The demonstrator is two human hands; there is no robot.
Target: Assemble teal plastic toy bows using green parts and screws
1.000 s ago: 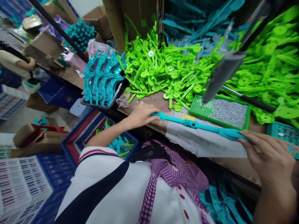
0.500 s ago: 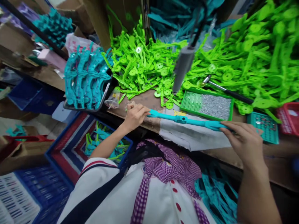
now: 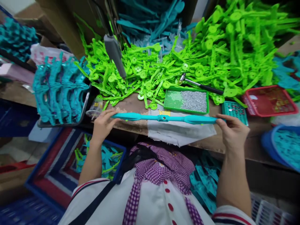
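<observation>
A long turquoise plastic part (image 3: 174,118) with a round hole at its middle stretches level between my two hands, over the bench edge. My left hand (image 3: 103,125) is closed on its left end. My right hand (image 3: 232,129) pinches the right end between thumb and fingers. Beneath the part lies a white sheet (image 3: 180,134). Just behind it stands a green tray (image 3: 173,99) with many small silvery pieces, and a hammer (image 3: 202,86) with a black handle rests behind that tray.
Bright green plastic parts (image 3: 150,75) are heaped across the back. A grey hanging tool (image 3: 114,53) dangles over them. Stacked turquoise parts (image 3: 61,90) fill a black tray at left. A teal tray (image 3: 234,111), a red basket (image 3: 269,101) and a blue tub (image 3: 274,147) stand at right.
The turquoise part has turned so that its broad ends show more fully, and both hands have shifted their hold towards its tips. The camera view has swung to the right.
</observation>
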